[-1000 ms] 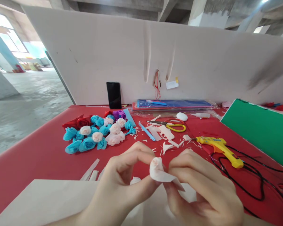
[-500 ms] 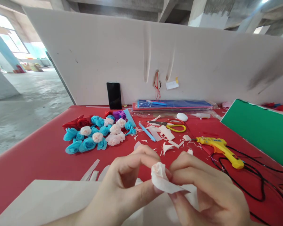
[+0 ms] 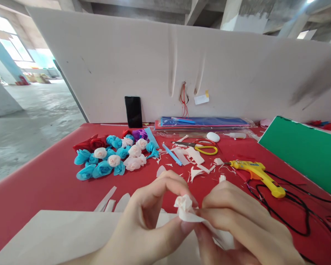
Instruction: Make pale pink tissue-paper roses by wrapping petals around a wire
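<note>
Here we are at the lower centre of the frame, and the left hand (image 3: 161,217) has a pale paper flower (image 3: 183,204) pinched at its base between thumb and forefinger. Over comes the right hand (image 3: 242,221) from the lower right, thumb and fingers closed on the paper strip (image 3: 216,235) trailing from that bloom, the fingertips of both hands nearly meeting!

Look at the edges now. The red tabletop (image 3: 52,180) runs out on a long slant at the left of the frame, a broad red stretch lying between that edge and the flower cluster (image 3: 102,168). A white sheet (image 3: 55,235) covers the lower left, reaching under the hands. At the back, the tall white panel (image 3: 113,66) closes things off, a phone (image 3: 133,112) leaning against it.

It's tighter on the right: the yellow glue gun (image 3: 255,171) lies just beyond the right hand, its black cable (image 3: 306,221) looping beside the wrist, and the green board (image 3: 306,154) slants in from the right edge. Paper scraps (image 3: 195,156) and scissors (image 3: 206,149) hold the middle.

Containers? A clear plastic wrapper (image 3: 179,133) at the rear centre holds blue and pink sheets; what the small white bottle (image 3: 237,135) beside it contains, I can't tell.
</note>
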Tool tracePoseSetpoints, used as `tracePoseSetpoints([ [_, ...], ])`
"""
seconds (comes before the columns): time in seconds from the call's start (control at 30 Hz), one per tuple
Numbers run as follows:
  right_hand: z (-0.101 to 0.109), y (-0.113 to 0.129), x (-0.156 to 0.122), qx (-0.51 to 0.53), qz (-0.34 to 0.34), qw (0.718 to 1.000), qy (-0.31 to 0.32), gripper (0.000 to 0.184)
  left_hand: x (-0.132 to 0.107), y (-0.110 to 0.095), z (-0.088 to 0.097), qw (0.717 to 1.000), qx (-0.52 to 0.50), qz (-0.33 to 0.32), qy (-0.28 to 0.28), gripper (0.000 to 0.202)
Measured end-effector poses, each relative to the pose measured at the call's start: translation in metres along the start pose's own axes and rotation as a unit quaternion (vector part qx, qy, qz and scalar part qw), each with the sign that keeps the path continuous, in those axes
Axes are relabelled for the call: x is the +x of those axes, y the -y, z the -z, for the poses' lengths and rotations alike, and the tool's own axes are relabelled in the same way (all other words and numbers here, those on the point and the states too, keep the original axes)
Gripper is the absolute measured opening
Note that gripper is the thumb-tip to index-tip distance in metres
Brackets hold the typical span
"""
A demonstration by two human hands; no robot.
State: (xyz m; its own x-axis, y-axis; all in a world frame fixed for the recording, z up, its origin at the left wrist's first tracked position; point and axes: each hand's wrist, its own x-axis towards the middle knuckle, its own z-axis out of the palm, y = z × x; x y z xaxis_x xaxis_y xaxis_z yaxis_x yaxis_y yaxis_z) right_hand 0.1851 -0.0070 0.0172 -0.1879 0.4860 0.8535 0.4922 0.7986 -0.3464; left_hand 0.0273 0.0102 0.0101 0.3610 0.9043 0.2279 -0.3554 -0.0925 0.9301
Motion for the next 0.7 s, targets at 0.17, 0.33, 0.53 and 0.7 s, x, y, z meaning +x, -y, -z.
tracePoseSetpoints([
  [0.17,0.000,0.000,0.003,-0.043,0.033,0.998,-0.020,0.013,-0.002,0.000,-0.001,1.000,-0.011,0.001,0.001,0.015],
  [0.33,-0.009,0.003,0.002,-0.080,0.023,0.993,-0.087,0.016,0.000,0.000,-0.003,0.998,-0.048,0.033,-0.016,0.014],
  [0.53,-0.002,0.003,-0.001,-0.124,0.035,0.991,-0.043,0.013,-0.003,0.003,-0.005,0.998,-0.018,0.041,-0.047,0.012],
  [0.7,-0.001,0.002,-0.002,-0.083,0.032,0.996,-0.020,0.014,-0.003,0.004,-0.005,0.998,-0.008,0.028,-0.052,0.013],
])
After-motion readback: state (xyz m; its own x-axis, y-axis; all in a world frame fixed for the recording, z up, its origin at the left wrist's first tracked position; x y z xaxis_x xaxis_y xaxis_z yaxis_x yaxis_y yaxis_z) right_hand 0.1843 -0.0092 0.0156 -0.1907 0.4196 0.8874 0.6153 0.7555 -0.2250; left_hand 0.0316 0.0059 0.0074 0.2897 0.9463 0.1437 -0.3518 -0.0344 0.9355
